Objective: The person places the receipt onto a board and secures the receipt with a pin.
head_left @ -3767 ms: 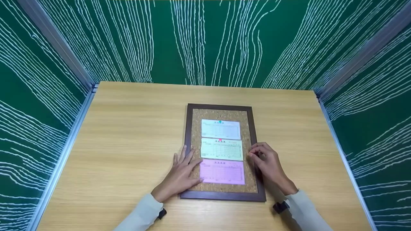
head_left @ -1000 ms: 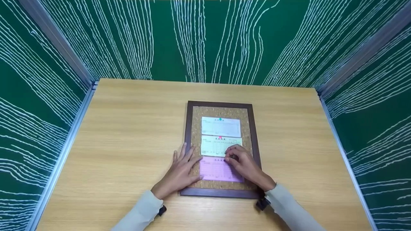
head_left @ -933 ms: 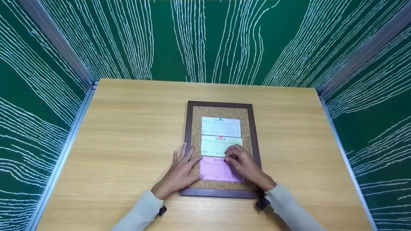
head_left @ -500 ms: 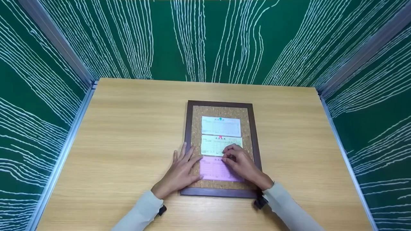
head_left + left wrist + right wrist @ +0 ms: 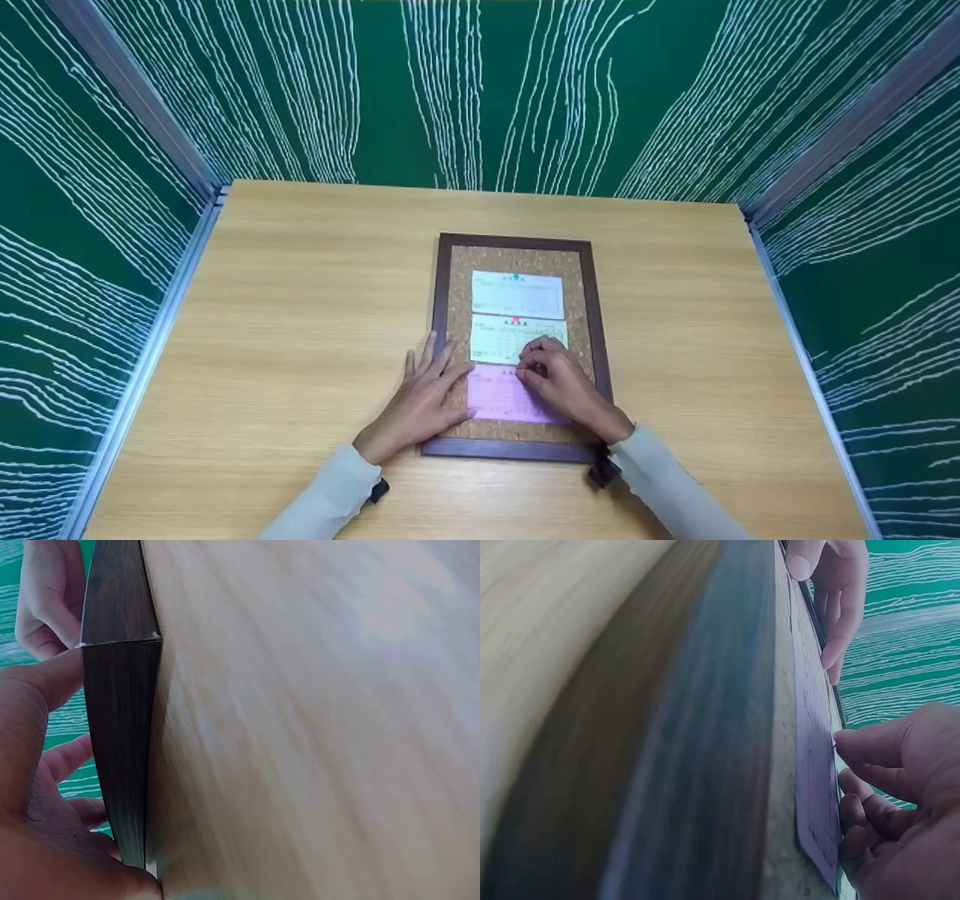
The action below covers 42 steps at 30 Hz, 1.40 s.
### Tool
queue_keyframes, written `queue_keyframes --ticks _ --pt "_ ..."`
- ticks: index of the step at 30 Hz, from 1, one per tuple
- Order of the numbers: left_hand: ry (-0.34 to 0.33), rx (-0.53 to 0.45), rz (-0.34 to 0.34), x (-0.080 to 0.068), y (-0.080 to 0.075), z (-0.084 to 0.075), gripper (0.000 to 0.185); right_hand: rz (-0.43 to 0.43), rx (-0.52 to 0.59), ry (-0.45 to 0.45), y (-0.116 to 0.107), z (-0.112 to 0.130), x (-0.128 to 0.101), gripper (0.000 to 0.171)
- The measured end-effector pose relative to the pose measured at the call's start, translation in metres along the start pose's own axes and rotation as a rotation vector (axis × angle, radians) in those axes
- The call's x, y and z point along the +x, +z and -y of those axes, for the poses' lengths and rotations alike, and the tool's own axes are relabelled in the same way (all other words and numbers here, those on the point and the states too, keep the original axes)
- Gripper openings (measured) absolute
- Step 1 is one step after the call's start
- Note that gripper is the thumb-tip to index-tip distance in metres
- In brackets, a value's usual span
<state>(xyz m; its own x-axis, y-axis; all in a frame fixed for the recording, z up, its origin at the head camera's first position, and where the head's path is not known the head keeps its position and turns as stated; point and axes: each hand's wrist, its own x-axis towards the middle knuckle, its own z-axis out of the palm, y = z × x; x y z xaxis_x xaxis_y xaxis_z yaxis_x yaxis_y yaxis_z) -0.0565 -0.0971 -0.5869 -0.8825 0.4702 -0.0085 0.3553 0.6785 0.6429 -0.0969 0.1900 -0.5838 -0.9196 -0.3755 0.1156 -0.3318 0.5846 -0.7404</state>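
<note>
A cork board [image 5: 461,262] in a dark brown frame lies on the table, bearing three printed slips in a column. My left hand [image 5: 418,397] spreads its straight fingers over the board's left frame and cork, its thumb and index tips at the left edge of the pink slip [image 5: 495,397]. Over that slip's top edge, my right hand [image 5: 562,379] pinches a push pin between thumb and index finger. The pin's body is hidden; only a thin dark tip [image 5: 835,743] shows in the right wrist view. Above are the pale green slip [image 5: 491,341] and the whitish slip [image 5: 517,298].
A red push pin [image 5: 515,320] sits at the top of the pale green slip, a green push pin [image 5: 516,277] at the top of the whitish one. Wooden table [image 5: 322,300] surrounds the board. Green walls [image 5: 390,90] with white lines stand behind and at both sides.
My right hand has moved left from the board's right frame to the pink slip's top edge, shifting slightly further left in the last second. My left hand has stayed in place.
</note>
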Motion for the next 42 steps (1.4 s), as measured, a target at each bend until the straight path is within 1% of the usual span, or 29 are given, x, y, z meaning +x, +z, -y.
queue_keyframes --ticks 10,20,27,32,37,42 --pt "0.025 0.004 -0.019 0.001 0.001 0.002 0.07 0.029 -0.006 -0.002 0.0 0.0 0.004 0.017" --pt "0.011 0.001 -0.011 0.0 0.003 0.002 0.071 0.042 -0.017 0.001 -0.002 0.004 0.006 0.019" --pt "0.003 -0.008 -0.002 0.001 0.002 0.002 0.071 0.065 -0.009 0.029 -0.003 0.005 0.011 0.02" --pt "0.008 0.0 -0.006 0.002 0.002 0.002 0.071 0.063 0.007 0.063 -0.003 0.006 0.014 0.022" --pt "0.006 -0.015 -0.001 0.001 0.002 0.001 0.071 0.065 0.026 0.117 -0.004 0.009 0.018 0.023" --pt "0.011 -0.011 -0.008 0.0 0.001 0.001 0.07 0.079 0.043 0.228 -0.005 0.014 0.024 0.02"
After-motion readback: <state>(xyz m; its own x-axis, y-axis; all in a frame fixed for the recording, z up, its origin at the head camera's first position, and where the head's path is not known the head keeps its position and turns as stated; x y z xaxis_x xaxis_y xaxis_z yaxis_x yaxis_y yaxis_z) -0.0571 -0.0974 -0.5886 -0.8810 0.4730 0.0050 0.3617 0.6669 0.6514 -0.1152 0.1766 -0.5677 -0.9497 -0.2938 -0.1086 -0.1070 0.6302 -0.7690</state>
